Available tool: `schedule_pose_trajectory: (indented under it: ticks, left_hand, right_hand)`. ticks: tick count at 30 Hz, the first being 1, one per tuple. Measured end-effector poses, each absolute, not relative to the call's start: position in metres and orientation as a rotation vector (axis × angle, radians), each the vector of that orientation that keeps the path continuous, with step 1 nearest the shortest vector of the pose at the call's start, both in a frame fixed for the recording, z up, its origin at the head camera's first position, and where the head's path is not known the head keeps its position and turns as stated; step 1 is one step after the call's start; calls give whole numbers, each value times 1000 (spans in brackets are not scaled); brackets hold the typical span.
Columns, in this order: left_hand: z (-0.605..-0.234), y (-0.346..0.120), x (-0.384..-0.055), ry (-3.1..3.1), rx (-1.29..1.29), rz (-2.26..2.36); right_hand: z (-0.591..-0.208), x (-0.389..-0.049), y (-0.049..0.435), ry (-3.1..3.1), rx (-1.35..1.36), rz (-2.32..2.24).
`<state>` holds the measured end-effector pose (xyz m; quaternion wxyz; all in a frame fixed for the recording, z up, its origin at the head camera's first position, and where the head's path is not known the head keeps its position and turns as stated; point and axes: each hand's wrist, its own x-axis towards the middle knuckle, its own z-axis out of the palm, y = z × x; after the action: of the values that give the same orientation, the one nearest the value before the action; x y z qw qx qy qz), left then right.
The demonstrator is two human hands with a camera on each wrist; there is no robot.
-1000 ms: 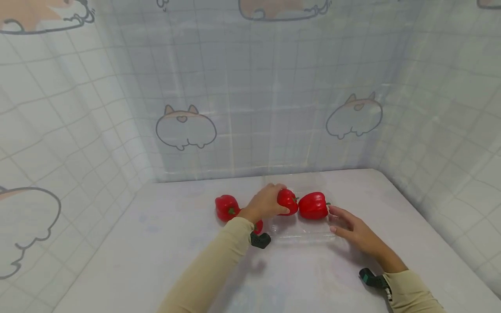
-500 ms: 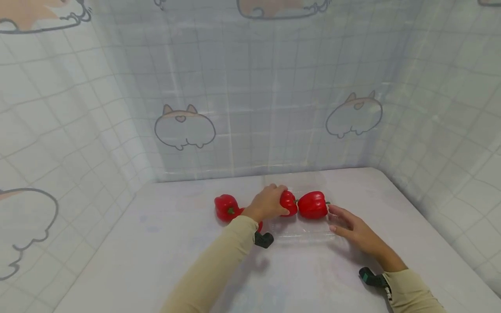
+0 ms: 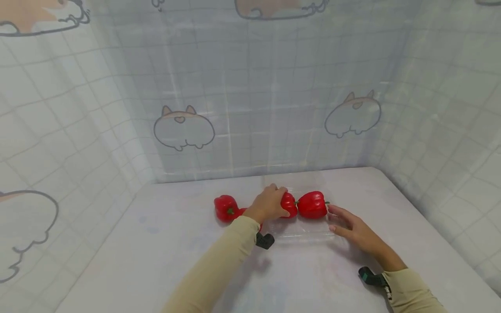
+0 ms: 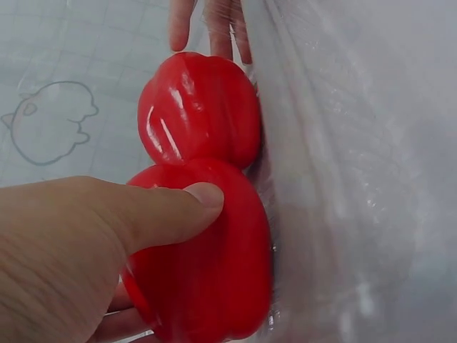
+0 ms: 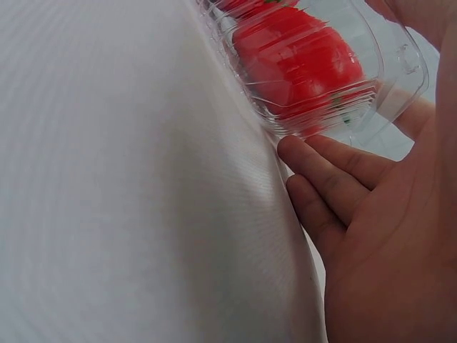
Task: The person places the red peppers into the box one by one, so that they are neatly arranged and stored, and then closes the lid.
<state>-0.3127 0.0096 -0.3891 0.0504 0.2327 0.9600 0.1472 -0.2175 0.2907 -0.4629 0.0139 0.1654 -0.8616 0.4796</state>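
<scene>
My left hand [image 3: 268, 204] holds a red bell pepper [image 3: 288, 205] at the left side of a clear plastic container [image 3: 303, 231]. The left wrist view shows the thumb lying across the bell pepper [image 4: 239, 264] and fingers around its far side. End to end with it sits a second red bell pepper [image 3: 312, 205], its green stem pointing right. My right hand [image 3: 358, 234] is at the container's right end, thumb and fingers spread apart. In the right wrist view, its extended fingertips are right at the ribbed wall of the container [image 5: 350, 100].
Left of the container lies a red bell pepper [image 3: 225, 208], with another red bell pepper [image 3: 243, 211] mostly hidden behind the left forearm. The white tabletop [image 3: 156, 252] meets a gridded curtain [image 3: 250, 130] at the back and sides. The container's lid [image 3: 287, 179] stands open behind.
My left hand has shifted slightly right and down with the bell pepper, bringing it against the other one's left end. The right hand has stayed in place.
</scene>
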Motion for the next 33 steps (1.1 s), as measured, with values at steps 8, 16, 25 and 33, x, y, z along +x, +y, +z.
schedule_pose_trajectory:
  ticks: [8,16,25,33]
  left_hand:
    - [-391,10,-314,2930,693,407]
    - [-393,11,-310,2932,671,486]
    - [-387,1,-311,2915,735,563]
    - [-387,-1,-313,2910,748,577]
  right_hand:
    - [-463,-215,288,-2675,516,1509]
    - [-464,-215,290,-2676,506,1501]
    - [-462,-217,289,-2676,509,1488]
    - [-464,-217,291,-2704,475,1470]
